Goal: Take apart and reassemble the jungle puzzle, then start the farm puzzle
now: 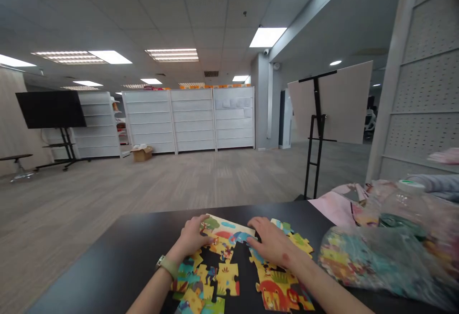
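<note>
Colourful cardboard jigsaw pieces [215,266] lie joined in patches on a black table [89,276], showing a cartoon lion and a tree. My left hand [191,237] rests on the top of a joined section [225,230], by its tree corner. Across a dark gap, my right hand [270,242] lies over the same section's right end, fingertips on its blue area. Looser yellow and green pieces [299,243] sit just beyond my right hand. A lion section [278,291] lies below that wrist. A band circles my left wrist.
A clear plastic bag [373,261] of printed puzzle material lies at the table's right. Behind it are a plastic bottle [412,199] and pink paper [333,209]. Beyond the table's far edge stand a black easel [317,113], white shelving [190,120], and a carpeted floor.
</note>
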{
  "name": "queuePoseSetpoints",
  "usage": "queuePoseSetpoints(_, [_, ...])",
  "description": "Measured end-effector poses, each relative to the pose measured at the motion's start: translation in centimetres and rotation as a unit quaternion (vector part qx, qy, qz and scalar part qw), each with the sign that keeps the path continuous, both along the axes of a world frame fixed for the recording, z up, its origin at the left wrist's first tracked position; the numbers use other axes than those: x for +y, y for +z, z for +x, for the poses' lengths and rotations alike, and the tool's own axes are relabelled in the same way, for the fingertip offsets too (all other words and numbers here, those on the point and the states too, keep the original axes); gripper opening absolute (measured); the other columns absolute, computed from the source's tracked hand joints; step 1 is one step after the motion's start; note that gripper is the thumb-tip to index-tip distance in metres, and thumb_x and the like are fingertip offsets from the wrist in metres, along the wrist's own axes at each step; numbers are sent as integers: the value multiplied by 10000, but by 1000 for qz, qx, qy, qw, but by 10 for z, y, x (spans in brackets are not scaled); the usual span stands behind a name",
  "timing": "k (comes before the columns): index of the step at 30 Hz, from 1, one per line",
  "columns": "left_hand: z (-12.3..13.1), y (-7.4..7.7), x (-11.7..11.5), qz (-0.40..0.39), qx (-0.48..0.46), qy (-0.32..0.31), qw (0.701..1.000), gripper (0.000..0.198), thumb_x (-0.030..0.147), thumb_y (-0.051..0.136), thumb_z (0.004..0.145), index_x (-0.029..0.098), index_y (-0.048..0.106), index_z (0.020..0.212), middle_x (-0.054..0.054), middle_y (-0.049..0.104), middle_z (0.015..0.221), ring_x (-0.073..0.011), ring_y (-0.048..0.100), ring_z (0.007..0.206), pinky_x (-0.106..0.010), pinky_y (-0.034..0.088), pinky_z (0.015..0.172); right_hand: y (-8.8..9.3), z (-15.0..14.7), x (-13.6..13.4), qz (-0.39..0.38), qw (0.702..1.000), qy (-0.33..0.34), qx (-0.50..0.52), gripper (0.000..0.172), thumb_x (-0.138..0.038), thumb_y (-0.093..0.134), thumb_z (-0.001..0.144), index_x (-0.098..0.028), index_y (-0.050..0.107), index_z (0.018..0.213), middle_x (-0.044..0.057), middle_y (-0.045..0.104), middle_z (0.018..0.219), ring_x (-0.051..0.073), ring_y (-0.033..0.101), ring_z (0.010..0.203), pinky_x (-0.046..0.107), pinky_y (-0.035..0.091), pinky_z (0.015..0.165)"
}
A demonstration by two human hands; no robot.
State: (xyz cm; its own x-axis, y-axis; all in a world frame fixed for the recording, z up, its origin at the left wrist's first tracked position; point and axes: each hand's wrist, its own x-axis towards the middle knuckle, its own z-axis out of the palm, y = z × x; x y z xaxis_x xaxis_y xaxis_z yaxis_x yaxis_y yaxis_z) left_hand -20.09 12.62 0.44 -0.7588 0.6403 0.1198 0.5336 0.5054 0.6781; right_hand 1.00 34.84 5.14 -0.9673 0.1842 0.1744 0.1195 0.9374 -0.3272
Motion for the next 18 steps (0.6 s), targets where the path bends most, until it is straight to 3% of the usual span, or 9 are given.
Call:
queuePoseSetpoints(2, [3,2,0,24,-16,1,1000,785,262,849,553,212,668,1315,-123,668,1229,-398,528,1258,-461,398,1072,-7,-12,-11,-20,1000,1,3,420,-425,610,887,-176,642,1223,146,660,1247,318,564,1186,393,401,989])
queuePoseSetpoints(4, [5,1,3,54,-34,4,998,807,169,836,511,192,666,1300,-121,657,1205,-373,556,1217,-428,433,1037,-12,-23,-17,-42,999,-6,-2,432,-423,694,819,-178,659,1173,128,682,1171,319,585,1141,381,422,949])
queuePoseSetpoints(8, [5,-4,8,138,-71,29,987,873,106,743,565,152,525,1409,-149,603,1273,-288,634,1102,-358,499,935,-20,-35,-16,-91,995,-29,-1,474,-345,789,700,-183,658,1125,91,675,1094,306,596,1075,364,443,899])
queuePoseSetpoints(11, [5,-7,10,208,-110,32,971,766,292,691,727,146,450,1440,-163,611,1274,-245,692,993,-339,542,850,-25,-37,-11,-130,991,-35,7,635,-318,816,659,-182,617,1246,95,631,1179,302,581,1141,361,441,950])
queuePoseSetpoints(14, [6,-5,9,259,-151,18,954,706,524,606,816,122,481,1382,-125,693,1061,-236,730,900,-326,568,792,-28,-34,-9,-164,986,-27,27,743,-287,804,669,-193,560,1365,94,578,1242,272,576,1191,330,433,991])
queuePoseSetpoints(18, [10,-3,8,282,-163,5,945,685,666,561,811,131,568,1238,-80,717,888,-239,739,810,-338,575,768,-26,-28,-11,-187,981,-7,48,640,-283,821,637,-215,654,1250,57,594,1126,251,613,1078,314,452,930])
